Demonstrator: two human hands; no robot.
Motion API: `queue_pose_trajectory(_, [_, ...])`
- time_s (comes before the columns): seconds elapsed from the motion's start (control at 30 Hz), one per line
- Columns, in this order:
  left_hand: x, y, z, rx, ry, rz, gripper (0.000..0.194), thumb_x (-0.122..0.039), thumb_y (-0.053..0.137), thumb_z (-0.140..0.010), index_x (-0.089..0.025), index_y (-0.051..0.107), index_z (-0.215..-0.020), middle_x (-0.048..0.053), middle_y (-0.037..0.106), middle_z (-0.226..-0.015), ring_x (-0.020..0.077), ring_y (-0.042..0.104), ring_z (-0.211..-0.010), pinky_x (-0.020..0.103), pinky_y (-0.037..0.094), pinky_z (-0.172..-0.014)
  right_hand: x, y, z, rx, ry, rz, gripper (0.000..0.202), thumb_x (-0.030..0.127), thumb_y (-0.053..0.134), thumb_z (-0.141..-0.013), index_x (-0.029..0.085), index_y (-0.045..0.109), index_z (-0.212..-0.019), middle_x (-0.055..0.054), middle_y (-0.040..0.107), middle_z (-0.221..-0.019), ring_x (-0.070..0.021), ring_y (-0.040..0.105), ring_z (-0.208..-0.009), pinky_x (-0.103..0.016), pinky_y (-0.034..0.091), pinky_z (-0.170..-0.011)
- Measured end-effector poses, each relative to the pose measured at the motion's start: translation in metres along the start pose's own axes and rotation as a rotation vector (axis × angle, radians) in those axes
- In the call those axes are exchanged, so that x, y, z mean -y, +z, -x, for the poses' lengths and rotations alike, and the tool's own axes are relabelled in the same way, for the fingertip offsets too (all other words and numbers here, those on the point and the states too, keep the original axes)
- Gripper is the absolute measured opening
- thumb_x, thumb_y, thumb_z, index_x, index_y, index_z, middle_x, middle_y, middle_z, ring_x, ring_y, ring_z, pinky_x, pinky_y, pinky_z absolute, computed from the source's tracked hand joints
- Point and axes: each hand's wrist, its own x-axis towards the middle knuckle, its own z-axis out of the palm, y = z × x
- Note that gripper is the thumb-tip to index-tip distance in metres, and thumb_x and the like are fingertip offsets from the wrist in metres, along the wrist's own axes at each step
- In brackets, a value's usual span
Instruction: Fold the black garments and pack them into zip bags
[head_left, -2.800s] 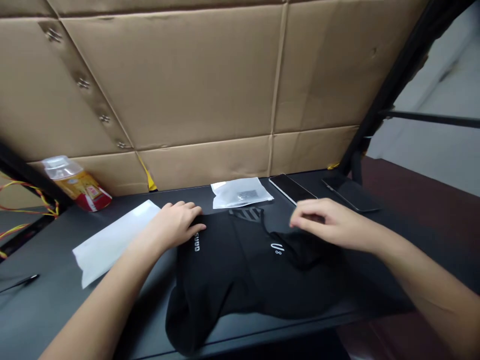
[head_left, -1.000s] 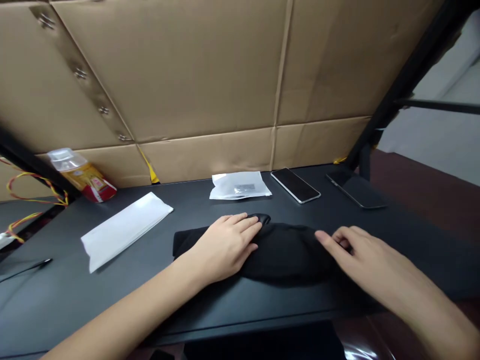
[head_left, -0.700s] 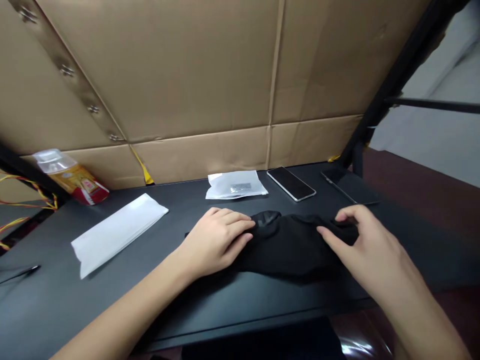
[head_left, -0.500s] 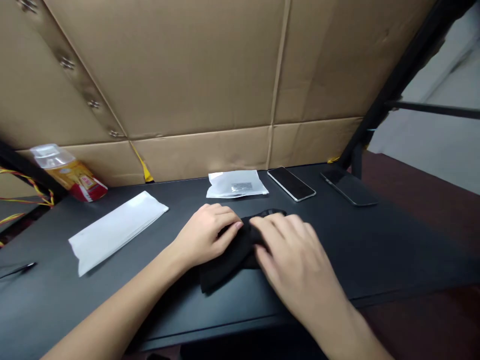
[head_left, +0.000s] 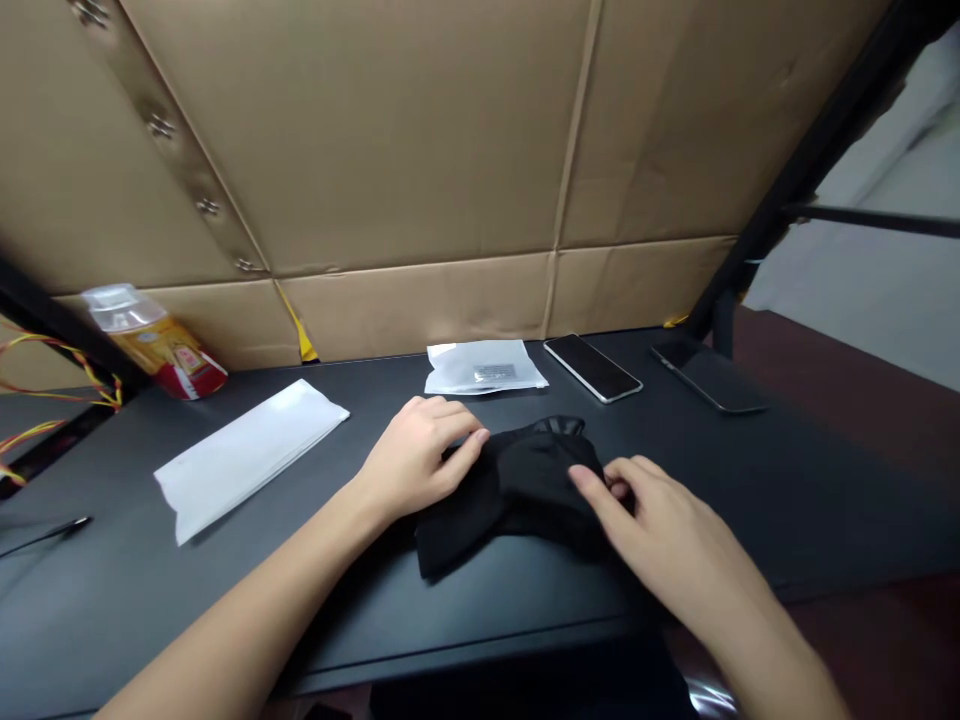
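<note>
A soft black fabric item [head_left: 536,480], partly folded, lies on the dark desk between my hands. Its exact kind is hard to make out; a shiny strip shows at its far edge. My left hand [head_left: 427,455] is closed over the left part of the fabric, thumb and fingers pressed together on it. At the right end, my right hand [head_left: 660,520] pinches the fabric's edge between thumb and curled fingers. Some of the fingertips of both hands are hidden by the cloth or by the hands themselves.
Behind the fabric lies a white zip pouch [head_left: 484,367], beside a phone [head_left: 594,368] and a second dark phone [head_left: 709,377]. A long white pouch [head_left: 251,455] is at left, near a bottle [head_left: 157,340], colored wires [head_left: 60,345] and a black cable [head_left: 56,533]. Cardboard [head_left: 412,150] walls the back.
My right hand has moved right, spreading the bunched fabric out flatter and uncovering its middle. The left hand keeps its hold. The view has shifted slightly.
</note>
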Motion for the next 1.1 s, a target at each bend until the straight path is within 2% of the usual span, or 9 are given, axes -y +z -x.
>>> queue_pose_trajectory(0.23, [-0.005, -0.001, 0.003, -0.066, -0.026, 0.073, 0.026, -0.030, 0.049, -0.108, -0.022, 0.070, -0.095, 0.003, 0.077, -0.096, 0.0201, 0.070, -0.093, 0.037, 0.046, -0.086, 0.021, -0.010, -0.014, -0.219, -0.079, -0.056, 0.031, 0.053, 0.067, -0.092, 0.027, 0.051, -0.087, -0.001, 0.060, -0.089, -0.0208, 0.062, -0.068, -0.032, 0.044, -0.057])
queue_pose_trajectory(0.33, [-0.006, -0.002, 0.003, -0.179, -0.052, 0.162, 0.020, -0.029, 0.050, -0.108, -0.022, 0.070, -0.106, 0.004, 0.077, -0.108, 0.0210, 0.069, -0.103, 0.038, 0.050, -0.094, 0.051, -0.009, 0.002, -0.364, -0.276, -0.001, 0.016, 0.033, 0.065, -0.094, 0.027, 0.050, -0.094, -0.005, 0.060, -0.096, -0.0239, 0.063, -0.076, -0.035, 0.047, -0.063])
queue_pose_trajectory(0.4, [-0.009, -0.005, 0.003, -0.305, -0.053, 0.219, 0.020, -0.028, 0.051, -0.108, -0.022, 0.068, -0.117, 0.006, 0.075, -0.116, 0.0215, 0.068, -0.110, 0.039, 0.052, -0.099, 0.080, 0.004, 0.016, -0.305, -0.444, 0.051, 0.008, 0.023, 0.062, -0.096, 0.025, 0.055, -0.099, -0.009, 0.063, -0.098, -0.0284, 0.064, -0.085, -0.041, 0.052, -0.071])
queue_pose_trajectory(0.53, [-0.016, -0.015, 0.004, -0.443, -0.007, 0.280, 0.028, -0.027, 0.043, -0.110, -0.022, 0.068, -0.122, 0.008, 0.072, -0.125, 0.0220, 0.066, -0.122, 0.041, 0.053, -0.108, 0.118, 0.026, 0.031, -0.024, -0.623, 0.001, 0.020, 0.037, 0.068, -0.099, 0.022, 0.067, -0.111, -0.013, 0.071, -0.108, -0.0356, 0.068, -0.101, -0.052, 0.060, -0.087])
queue_pose_trajectory(0.7, [-0.014, -0.003, 0.011, -0.002, 0.053, 0.193, 0.048, -0.037, 0.032, -0.113, -0.018, 0.057, -0.150, 0.012, 0.060, -0.156, 0.0291, 0.051, -0.151, 0.053, 0.043, -0.125, 0.088, -0.008, 0.019, 0.206, -0.601, -0.362, 0.028, 0.031, 0.044, -0.112, 0.029, 0.071, -0.109, -0.002, 0.076, -0.118, -0.0220, 0.072, -0.110, -0.035, 0.061, -0.098])
queue_pose_trajectory(0.8, [-0.015, 0.015, 0.015, 0.262, -0.014, 0.092, 0.062, -0.049, 0.035, -0.113, -0.015, 0.039, -0.165, 0.016, 0.042, -0.169, 0.0366, 0.033, -0.161, 0.067, 0.033, -0.128, 0.067, -0.023, 0.010, -0.083, -0.435, -0.452, 0.030, 0.035, 0.043, -0.112, 0.029, 0.072, -0.111, -0.004, 0.076, -0.121, -0.0230, 0.073, -0.112, -0.036, 0.062, -0.095])
queue_pose_trajectory(0.9, [-0.018, 0.023, 0.017, 0.338, -0.035, 0.032, 0.071, -0.055, 0.038, -0.111, -0.017, 0.026, -0.170, 0.017, 0.029, -0.174, 0.0388, 0.020, -0.164, 0.073, 0.024, -0.129, 0.066, -0.006, 0.007, -0.295, -0.464, -0.342, 0.035, 0.032, 0.043, -0.111, 0.023, 0.065, -0.137, -0.011, 0.067, -0.146, -0.0297, 0.061, -0.139, -0.048, 0.053, -0.115])
queue_pose_trajectory(1.0, [-0.014, 0.012, 0.018, 0.361, -0.009, 0.027, 0.071, -0.050, 0.042, -0.111, -0.019, 0.023, -0.171, 0.017, 0.022, -0.176, 0.0384, 0.013, -0.165, 0.071, 0.024, -0.129, 0.073, 0.031, 0.009, -0.176, -0.629, -0.145, 0.052, 0.026, 0.041, -0.109, 0.015, 0.045, -0.161, -0.014, 0.049, -0.166, -0.0320, 0.041, -0.157, -0.055, 0.044, -0.125])
queue_pose_trajectory(1.1, [0.008, -0.020, 0.025, 0.365, -0.018, 0.015, 0.069, -0.051, 0.052, -0.106, -0.023, 0.036, -0.167, 0.016, 0.030, -0.173, 0.0373, 0.022, -0.164, 0.067, 0.030, -0.128, 0.076, 0.058, 0.011, -0.116, -0.663, -0.004, 0.059, 0.029, 0.045, -0.109, 0.011, 0.041, -0.164, -0.015, 0.041, -0.169, -0.0365, 0.034, -0.160, -0.062, 0.043, -0.124])
